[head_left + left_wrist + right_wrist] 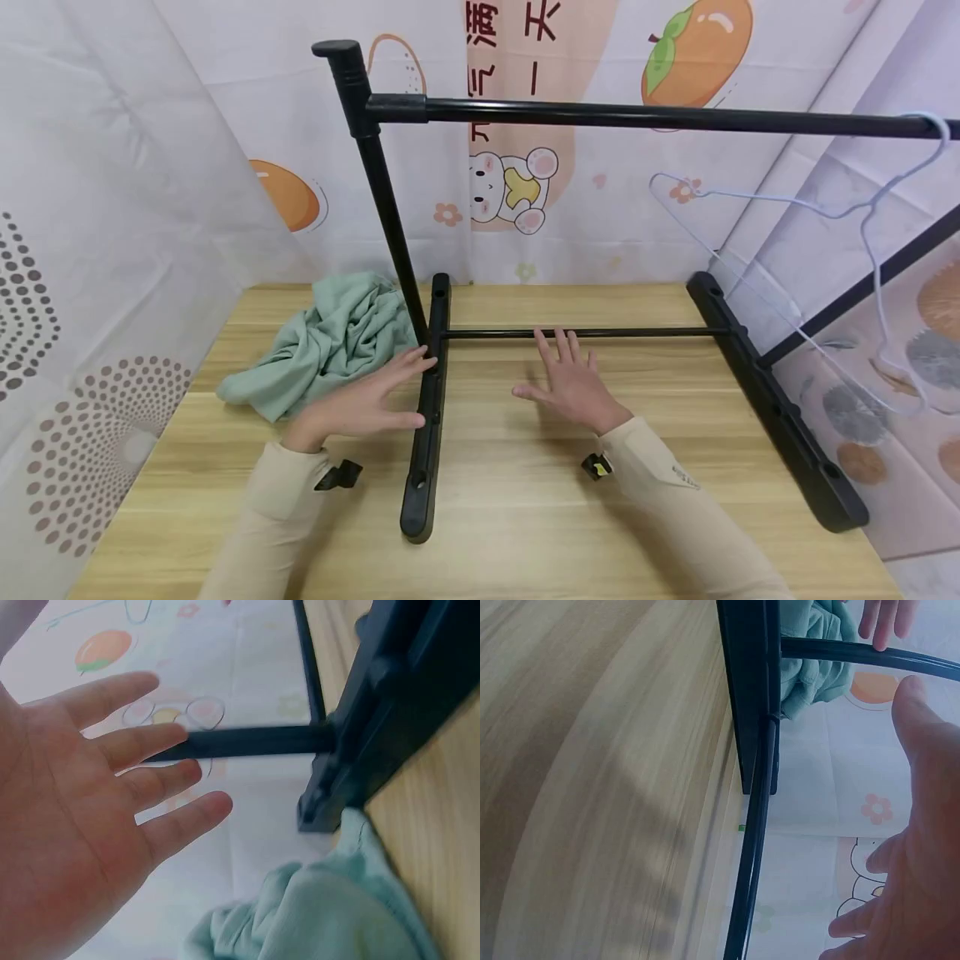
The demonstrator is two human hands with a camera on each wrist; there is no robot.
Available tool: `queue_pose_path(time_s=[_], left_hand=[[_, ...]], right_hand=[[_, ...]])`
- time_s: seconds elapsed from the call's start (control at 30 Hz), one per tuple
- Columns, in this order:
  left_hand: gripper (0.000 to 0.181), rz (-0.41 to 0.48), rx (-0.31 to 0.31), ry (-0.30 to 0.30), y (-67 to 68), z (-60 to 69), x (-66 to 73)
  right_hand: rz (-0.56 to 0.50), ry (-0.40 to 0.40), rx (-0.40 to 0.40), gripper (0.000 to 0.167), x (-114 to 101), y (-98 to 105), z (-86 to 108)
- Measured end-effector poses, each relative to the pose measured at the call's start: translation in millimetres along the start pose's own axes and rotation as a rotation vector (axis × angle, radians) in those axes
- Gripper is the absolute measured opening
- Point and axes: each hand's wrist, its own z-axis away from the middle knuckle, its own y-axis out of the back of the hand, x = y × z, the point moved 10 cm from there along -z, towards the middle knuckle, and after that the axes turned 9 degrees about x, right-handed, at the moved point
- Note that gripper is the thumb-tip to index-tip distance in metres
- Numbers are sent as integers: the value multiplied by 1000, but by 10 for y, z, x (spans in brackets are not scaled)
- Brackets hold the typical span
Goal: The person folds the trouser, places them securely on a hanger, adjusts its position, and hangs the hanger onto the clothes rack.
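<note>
My left hand point(363, 404) is held with its fingers extended, beside the near-left foot point(426, 467) and upright point(386, 196) of a black garment rack. Its fingertips overlap the upright in the left wrist view; whether they touch it I cannot tell. A crumpled green cloth point(330, 350) lies on the table just beyond that hand. Palm down and fingers spread, my right hand point(573, 387) hovers over the table inside the rack, near the thin lower bar point(637, 332). Neither hand holds anything. From the top bar point(600, 116) hangs a pale blue clothes hanger point(872, 202) at the right.
The rack's right foot point(780, 408) stands near the right edge of the wooden table point(510, 517). A printed curtain point(600, 217) hangs behind the table, and white sheeting point(112, 142) covers the left side.
</note>
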Motion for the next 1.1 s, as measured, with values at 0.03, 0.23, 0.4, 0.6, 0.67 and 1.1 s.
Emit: queue_pose_path(time_s=[0.03,0.23,0.4,0.6,0.67,1.1], left_hand=[[76,-3,6,-4,34,21,-12],[62,-54,35,-3,221,106,-108],[63,-145,102,64,405,98,-237],[75,-216,216,166,664,110,-403],[80,-242,267,211,758,122,-468],[109,-247,298,564,920,165,-1164]], right_hand=[[1,1,0,104,5,-8,6],[-5,0,-3,104,27,-35,19],[-4,-7,-2,103,30,-29,22],[-10,-14,-4,103,41,-43,24],[-10,-20,-8,103,48,-58,21],[2,-24,-21,102,67,-103,24]])
